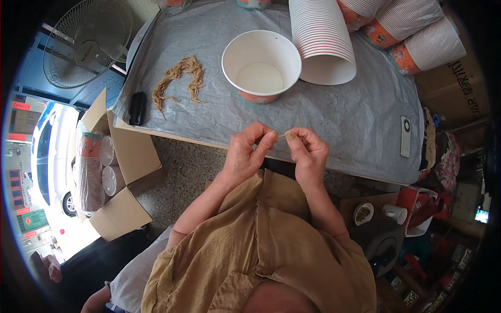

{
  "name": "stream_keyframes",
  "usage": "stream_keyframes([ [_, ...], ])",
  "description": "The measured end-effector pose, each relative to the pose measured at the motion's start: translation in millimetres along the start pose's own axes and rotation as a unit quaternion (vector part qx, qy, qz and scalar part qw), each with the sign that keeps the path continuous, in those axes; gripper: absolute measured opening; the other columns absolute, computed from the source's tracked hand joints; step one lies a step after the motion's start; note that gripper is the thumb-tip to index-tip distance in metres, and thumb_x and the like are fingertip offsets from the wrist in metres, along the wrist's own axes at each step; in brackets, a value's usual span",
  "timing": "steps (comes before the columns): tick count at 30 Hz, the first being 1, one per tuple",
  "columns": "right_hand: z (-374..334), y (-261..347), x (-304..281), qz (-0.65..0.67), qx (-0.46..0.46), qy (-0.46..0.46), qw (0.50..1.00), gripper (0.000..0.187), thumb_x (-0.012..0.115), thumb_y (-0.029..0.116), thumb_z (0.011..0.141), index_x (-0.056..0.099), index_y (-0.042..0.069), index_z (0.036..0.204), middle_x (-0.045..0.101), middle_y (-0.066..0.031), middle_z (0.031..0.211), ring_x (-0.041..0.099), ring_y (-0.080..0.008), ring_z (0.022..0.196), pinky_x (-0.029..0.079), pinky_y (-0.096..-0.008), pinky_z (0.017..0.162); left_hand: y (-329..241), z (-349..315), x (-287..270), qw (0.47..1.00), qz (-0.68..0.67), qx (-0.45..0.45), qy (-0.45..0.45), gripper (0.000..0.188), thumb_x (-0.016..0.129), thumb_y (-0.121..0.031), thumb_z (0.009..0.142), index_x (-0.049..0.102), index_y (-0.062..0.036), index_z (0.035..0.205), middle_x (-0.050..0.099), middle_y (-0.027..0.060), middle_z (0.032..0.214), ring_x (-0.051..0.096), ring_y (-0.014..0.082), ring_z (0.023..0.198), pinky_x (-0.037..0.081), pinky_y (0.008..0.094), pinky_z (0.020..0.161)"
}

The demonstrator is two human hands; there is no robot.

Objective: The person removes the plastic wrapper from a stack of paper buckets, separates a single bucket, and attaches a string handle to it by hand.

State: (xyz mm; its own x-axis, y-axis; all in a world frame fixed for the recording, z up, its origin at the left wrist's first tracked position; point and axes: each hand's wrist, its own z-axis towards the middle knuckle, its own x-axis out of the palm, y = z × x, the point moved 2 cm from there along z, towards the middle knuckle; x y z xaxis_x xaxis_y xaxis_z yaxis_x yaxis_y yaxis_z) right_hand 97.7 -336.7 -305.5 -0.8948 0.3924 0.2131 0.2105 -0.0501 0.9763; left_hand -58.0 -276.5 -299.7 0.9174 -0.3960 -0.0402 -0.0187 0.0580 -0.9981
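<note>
My left hand point(251, 150) and my right hand point(307, 152) meet at the table's near edge, fingertips pinched. Between them runs a short, thin pale strand point(282, 135), its ends hidden in the fingers. Just beyond stands a large white paper tub point(261, 61), upright, with an orange band low on its outside. Nothing but its pale bottom shows inside. To the left, a loose bundle of tan, stringy strands point(177, 78) lies curved on the grey table cover point(209, 117). A long stack of nested paper tubs point(322, 41) lies right of the single tub, its open end toward me.
More wrapped tub stacks point(409, 31) lie at the far right. A black object point(137, 108) and a white remote-like device point(405, 136) rest near the table's sides. On the left are an open carton point(133, 161) holding tub stacks, a fan point(88, 49) and a seated person point(135, 276).
</note>
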Motion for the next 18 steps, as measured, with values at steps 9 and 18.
stream_keyframes([
  [9, 24, 37, -16, 0.004, -0.068, 0.037, 0.997, 0.006, 0.069, 0.007, 0.097, 0.068, 0.001, 0.098, 0.055, 0.0086, 0.074, 0.042, 0.001, 0.064, 0.031, -0.0178, 0.056, -40, 47, -31, 0.914, 0.324, 0.22, -0.108, 0.025, 0.076, -0.003, 0.087, 0.069, -0.0072, 0.11, 0.067, 0.0086, 0.116, 0.069, 0.0183, 0.077, 0.055, 0.0318, 0.06],
  [18, 37, 22, -27, -0.012, -0.037, 0.057, 0.998, 0.011, 0.07, 0.012, 0.097, 0.067, 0.001, 0.098, 0.053, 0.0087, 0.072, 0.042, 0.0004, 0.061, 0.031, -0.0188, 0.052, -26, 60, -49, 0.902, 0.35, 0.241, -0.071, 0.013, 0.069, -0.003, 0.09, 0.067, -0.0073, 0.103, 0.067, 0.0086, 0.112, 0.071, 0.0326, 0.089, 0.058, 0.0416, 0.071],
])
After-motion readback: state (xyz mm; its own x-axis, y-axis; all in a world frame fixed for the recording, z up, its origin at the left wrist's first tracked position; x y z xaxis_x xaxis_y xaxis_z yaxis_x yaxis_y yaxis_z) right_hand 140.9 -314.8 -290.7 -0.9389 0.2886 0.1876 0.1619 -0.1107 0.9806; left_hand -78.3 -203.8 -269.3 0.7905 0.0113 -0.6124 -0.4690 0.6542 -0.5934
